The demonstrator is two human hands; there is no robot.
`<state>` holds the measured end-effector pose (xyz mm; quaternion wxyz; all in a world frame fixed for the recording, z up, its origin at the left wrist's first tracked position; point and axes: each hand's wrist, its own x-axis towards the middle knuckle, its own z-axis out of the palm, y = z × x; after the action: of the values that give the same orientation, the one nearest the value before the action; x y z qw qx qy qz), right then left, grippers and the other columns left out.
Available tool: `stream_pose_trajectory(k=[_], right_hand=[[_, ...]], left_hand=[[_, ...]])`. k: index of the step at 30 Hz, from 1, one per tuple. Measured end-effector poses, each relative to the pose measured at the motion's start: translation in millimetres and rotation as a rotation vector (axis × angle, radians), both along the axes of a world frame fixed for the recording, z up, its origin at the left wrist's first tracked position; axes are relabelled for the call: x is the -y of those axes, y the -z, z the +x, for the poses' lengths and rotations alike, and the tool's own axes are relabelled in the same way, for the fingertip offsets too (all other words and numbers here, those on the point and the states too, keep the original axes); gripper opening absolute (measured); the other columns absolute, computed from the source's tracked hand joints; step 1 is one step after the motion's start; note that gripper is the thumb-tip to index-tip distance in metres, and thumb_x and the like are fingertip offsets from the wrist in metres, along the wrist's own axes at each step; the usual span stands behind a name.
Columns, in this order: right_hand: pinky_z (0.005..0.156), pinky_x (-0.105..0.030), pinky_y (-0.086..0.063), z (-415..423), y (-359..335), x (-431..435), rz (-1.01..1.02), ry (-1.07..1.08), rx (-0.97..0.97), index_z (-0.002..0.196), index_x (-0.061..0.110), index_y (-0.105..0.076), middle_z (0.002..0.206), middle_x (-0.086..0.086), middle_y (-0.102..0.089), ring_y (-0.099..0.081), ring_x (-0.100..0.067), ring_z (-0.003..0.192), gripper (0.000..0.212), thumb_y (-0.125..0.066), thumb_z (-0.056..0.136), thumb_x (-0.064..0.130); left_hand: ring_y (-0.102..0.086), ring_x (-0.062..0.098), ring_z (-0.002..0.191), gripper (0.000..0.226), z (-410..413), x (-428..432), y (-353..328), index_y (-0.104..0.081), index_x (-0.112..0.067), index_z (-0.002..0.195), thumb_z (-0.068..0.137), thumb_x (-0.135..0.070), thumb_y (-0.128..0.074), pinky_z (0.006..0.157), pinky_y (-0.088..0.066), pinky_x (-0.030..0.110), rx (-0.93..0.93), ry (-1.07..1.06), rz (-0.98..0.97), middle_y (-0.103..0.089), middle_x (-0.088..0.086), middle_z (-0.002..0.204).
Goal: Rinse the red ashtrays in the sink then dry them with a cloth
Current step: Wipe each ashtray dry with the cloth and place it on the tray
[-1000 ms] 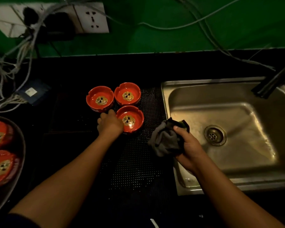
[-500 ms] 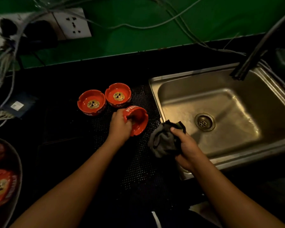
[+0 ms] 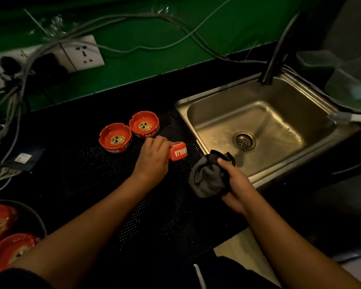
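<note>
The left hand (image 3: 154, 158) curls round an ashtray (image 3: 178, 153) and tips it onto its edge, lettered wall facing up and hollow turned toward the other hand, most likely to give the cloth a way in. Whether it is clear of the mat (image 3: 88, 163) I cannot tell. The right hand (image 3: 238, 184) clenches a bunched grey cloth (image 3: 206, 178), held just beside the tipped ashtray at the near left corner of the sink (image 3: 181, 105), so drying looks like the step in hand. Two other ashtrays (image 3: 115, 138) stand upright and touching on the mat just behind the left hand, probably parked there to stay off the bare tabletop (image 3: 117, 101). At the far left a bowl (image 3: 40, 224) holds more red ones, apparently waiting their turn. No water shows at the faucet (image 3: 276, 53).
</note>
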<state>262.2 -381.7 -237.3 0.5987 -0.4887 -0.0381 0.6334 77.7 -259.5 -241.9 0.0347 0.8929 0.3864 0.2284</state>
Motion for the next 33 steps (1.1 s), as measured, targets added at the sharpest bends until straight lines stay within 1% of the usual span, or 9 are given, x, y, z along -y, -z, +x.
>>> stream_pose_trajectory(k=[3,7,10,14,17,20,25,29,33], right_hand=[[0.075,-0.036,-0.057,-5.0,-6.3,8.7,0.016,0.040,-0.026,0.133,0.007,-0.053,0.106,-0.013,-0.069,-0.069,-0.024,0.086,0.063,-0.064,0.075,0.030],[0.070,-0.037,-0.058,-11.7,-23.3,11.3,0.074,0.071,0.040,0.132,0.011,-0.053,0.111,-0.014,-0.068,-0.070,-0.024,0.089,0.059,-0.065,0.077,0.029],[0.073,-0.035,-0.057,-21.7,-45.7,5.4,0.236,0.104,0.180,0.121,0.014,-0.055,0.102,-0.008,-0.070,-0.068,-0.022,0.089,0.030,-0.055,0.091,0.014],[0.090,-0.038,-0.053,-35.4,-75.8,-0.3,0.393,-0.051,0.667,0.121,0.029,-0.047,0.116,0.004,-0.063,-0.062,-0.015,0.110,0.038,-0.061,0.089,0.014],[0.093,-0.026,-0.051,-53.1,-77.4,1.1,0.411,-0.175,1.032,0.121,0.032,-0.039,0.118,0.007,-0.055,-0.058,-0.004,0.108,0.049,-0.064,0.087,0.008],[0.094,-0.025,-0.050,-70.8,-66.2,2.3,0.409,-0.221,1.290,0.122,0.035,-0.037,0.126,-0.005,-0.051,-0.056,-0.012,0.112,0.060,-0.072,0.079,0.010],[0.096,-0.009,-0.037,-99.9,-61.1,12.3,0.430,-0.443,1.417,0.130,0.023,-0.046,0.129,-0.002,-0.045,-0.047,-0.006,0.112,0.058,-0.073,0.078,0.018],[0.113,-0.030,-0.020,-108.9,-68.8,28.0,0.372,-0.733,1.588,0.149,0.036,-0.021,0.150,0.009,-0.025,-0.025,-0.012,0.138,0.070,-0.038,0.085,0.060],[0.107,-0.043,-0.027,-107.8,-67.6,35.9,0.257,-0.728,1.906,0.145,0.038,-0.034,0.146,-0.004,-0.030,-0.028,-0.028,0.128,0.063,-0.025,0.084,0.053]], left_hand=[[-0.043,0.018,0.098,0.036,-4.2,8.7,-0.2,-0.057,-0.007,0.111,0.077,0.005,-0.063,0.084,-0.036,0.028,0.187,-0.169,-0.217,-0.052,0.006,0.108],[-0.059,0.022,0.100,0.026,-3.1,16.3,-10.8,-0.053,-0.018,0.109,0.089,-0.002,-0.050,0.086,-0.052,0.039,0.807,-0.596,-0.959,-0.059,0.006,0.110],[-0.065,0.027,0.091,0.022,-6.9,23.6,-21.6,-0.052,-0.010,0.115,0.094,-0.007,-0.050,0.077,-0.056,0.040,0.907,-0.596,-1.350,-0.064,0.012,0.100],[-0.069,0.031,0.095,0.028,-15.7,42.6,-40.9,-0.054,-0.006,0.119,0.095,-0.022,-0.054,0.080,-0.057,0.041,0.982,-0.377,-1.635,-0.070,0.017,0.107],[-0.070,0.028,0.097,0.042,-21.7,53.9,-44.2,-0.062,-0.013,0.117,0.096,-0.045,-0.045,0.091,-0.051,0.045,1.127,-0.191,-1.792,-0.071,0.013,0.110],[-0.062,0.031,0.113,0.064,-24.1,59.2,-36.4,-0.060,-0.014,0.125,0.091,-0.063,-0.039,0.101,-0.043,0.047,1.318,-0.140,-1.891,-0.065,0.015,0.123],[-0.072,0.027,0.084,0.063,-29.0,60.3,-33.3,-0.078,-0.007,0.087,0.093,-0.055,-0.038,0.076,-0.057,0.035,1.472,-0.066,-1.953,-0.073,0.014,0.096],[-0.070,0.026,0.090,0.061,-41.2,59.2,-34.9,-0.076,-0.009,0.092,0.092,-0.058,-0.040,0.081,-0.057,0.037,1.388,-0.020,-2.013,-0.072,0.011,0.099],[-0.068,0.025,0.092,0.063,-49.4,57.6,-36.9,-0.076,-0.009,0.098,0.091,-0.059,-0.038,0.084,-0.054,0.035,1.332,-0.005,-2.042,-0.070,0.011,0.103]])
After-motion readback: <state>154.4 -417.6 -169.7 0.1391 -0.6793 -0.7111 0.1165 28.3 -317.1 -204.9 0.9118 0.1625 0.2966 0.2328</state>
